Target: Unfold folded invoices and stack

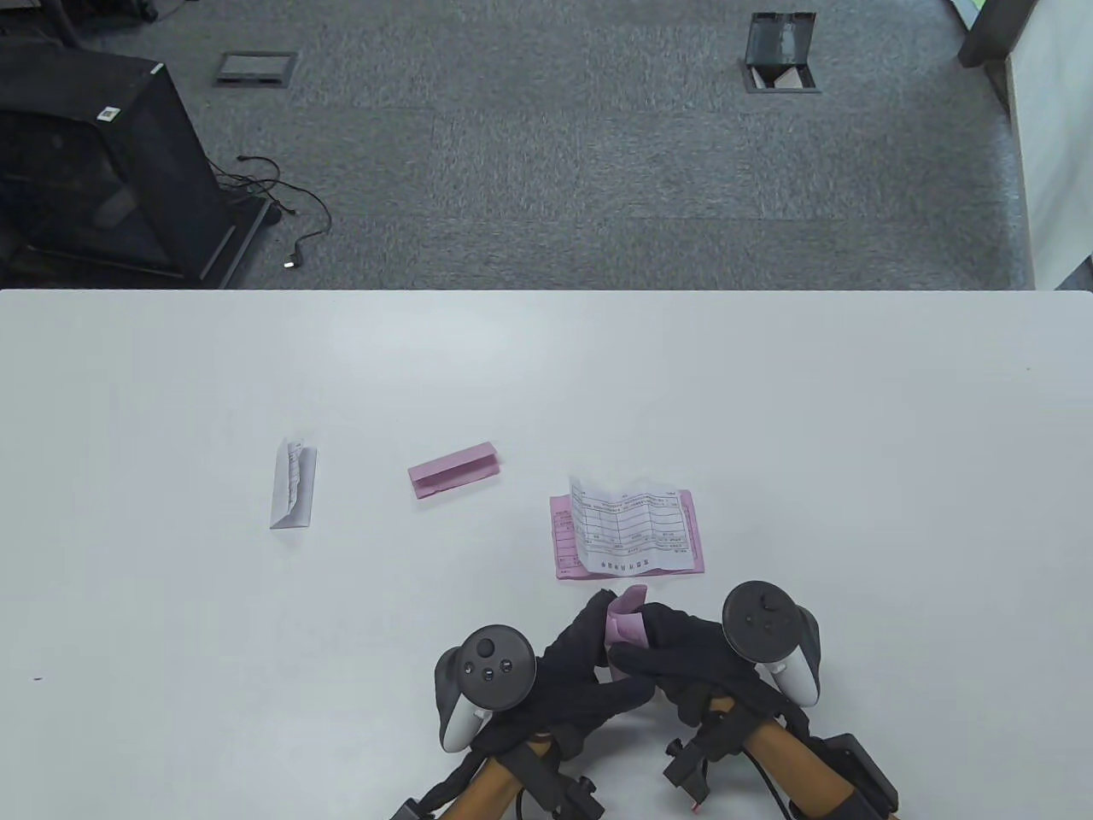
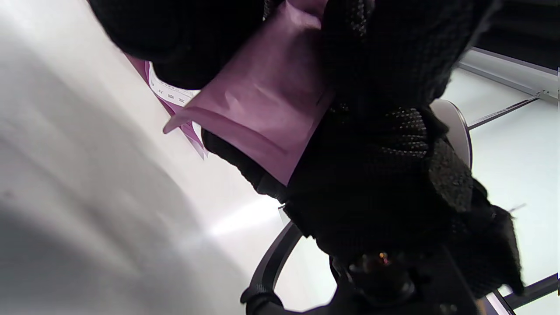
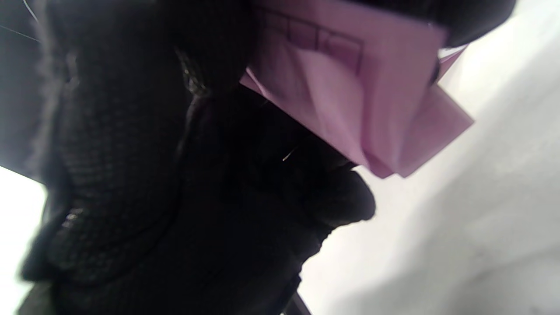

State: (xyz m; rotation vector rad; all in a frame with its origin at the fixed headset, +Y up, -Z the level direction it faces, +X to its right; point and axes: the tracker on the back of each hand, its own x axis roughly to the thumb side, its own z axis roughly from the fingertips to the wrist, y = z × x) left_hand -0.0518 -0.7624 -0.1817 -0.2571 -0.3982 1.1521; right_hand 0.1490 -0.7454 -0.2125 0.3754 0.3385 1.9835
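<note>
Both gloved hands meet near the table's front edge and hold one folded pink invoice (image 1: 626, 626) between them. My left hand (image 1: 589, 649) grips its left side and my right hand (image 1: 662, 645) its right side. The pink paper fills the left wrist view (image 2: 262, 100) and the right wrist view (image 3: 367, 96), still folded with a flap hanging. Just beyond the hands lies a stack: an unfolded white invoice (image 1: 632, 523) on an unfolded pink one (image 1: 696, 547). A folded pink invoice (image 1: 453, 470) and a folded white invoice (image 1: 293, 483) lie further left.
The white table (image 1: 854, 427) ends at a far edge, with grey carpet beyond. A black box stand (image 1: 94, 171) and cables sit on the floor at far left.
</note>
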